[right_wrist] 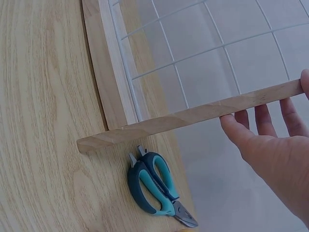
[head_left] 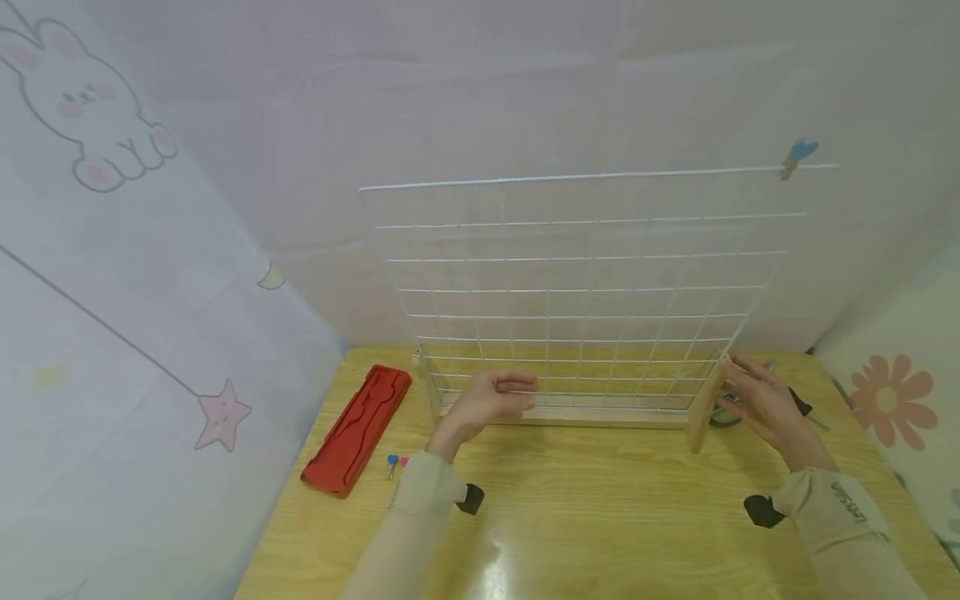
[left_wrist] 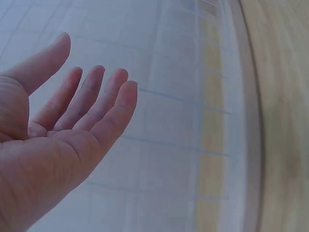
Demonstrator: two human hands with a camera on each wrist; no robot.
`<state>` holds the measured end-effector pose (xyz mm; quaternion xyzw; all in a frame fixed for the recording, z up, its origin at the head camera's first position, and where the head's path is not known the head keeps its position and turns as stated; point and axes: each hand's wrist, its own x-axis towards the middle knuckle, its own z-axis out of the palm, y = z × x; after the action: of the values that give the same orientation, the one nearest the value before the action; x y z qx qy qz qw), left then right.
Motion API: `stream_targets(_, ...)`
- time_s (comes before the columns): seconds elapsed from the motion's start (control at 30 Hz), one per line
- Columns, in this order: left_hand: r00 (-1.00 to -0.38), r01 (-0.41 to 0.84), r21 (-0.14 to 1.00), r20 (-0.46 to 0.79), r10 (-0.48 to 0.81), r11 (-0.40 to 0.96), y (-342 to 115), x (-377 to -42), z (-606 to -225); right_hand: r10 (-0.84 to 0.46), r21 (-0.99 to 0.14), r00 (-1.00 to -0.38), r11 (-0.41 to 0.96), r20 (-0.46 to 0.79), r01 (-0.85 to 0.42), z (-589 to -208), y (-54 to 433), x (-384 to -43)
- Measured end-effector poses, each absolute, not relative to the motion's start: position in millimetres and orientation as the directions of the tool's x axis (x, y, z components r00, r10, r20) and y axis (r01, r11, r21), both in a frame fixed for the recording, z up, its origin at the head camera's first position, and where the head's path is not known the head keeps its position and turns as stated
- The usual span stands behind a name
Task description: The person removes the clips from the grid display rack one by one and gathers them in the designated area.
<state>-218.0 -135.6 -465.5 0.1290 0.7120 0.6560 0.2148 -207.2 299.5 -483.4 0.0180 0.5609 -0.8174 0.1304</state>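
Note:
A white wire grid panel (head_left: 547,291) stands upright in a wooden stand (head_left: 615,418). My right hand (head_left: 768,410) holds the stand's right side post (right_wrist: 193,116), the thumb by its upper end and the fingers along its outer side. In front of the lower left part of the grid, my left hand (head_left: 487,402) is held up with nothing in it. Its fingers (left_wrist: 113,113) are loosely bent and spread from the thumb in the left wrist view. A blue heart clothespin (head_left: 802,152) is clipped at the grid's top right corner.
Scissors (right_wrist: 152,186) with teal and dark handles lie just outside the right post. Beside them is a black-handled tool (head_left: 801,403). A red tray (head_left: 358,429) lies left of the stand, with a small blue heart clip (head_left: 392,461) near my left sleeve.

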Motion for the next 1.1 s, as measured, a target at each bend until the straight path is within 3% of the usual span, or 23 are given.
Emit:
stream_targets(0.73, -0.754, 0.231, 0.963, 0.087, 0.651, 0.139, -28.5, -250.6, -302.1, -0.193, -0.933, -0.958, -0.254, -0.21, 0.256, -483.0, 302.9, -207.3)
stream_targets(1.1, -0.722, 0.382, 0.907, 0.171, 0.67, 0.18, 31.4, -256.1, -253.6, -0.19, -0.924, -0.965, -0.302, -0.183, 0.235, -485.9, 311.0, -202.3)
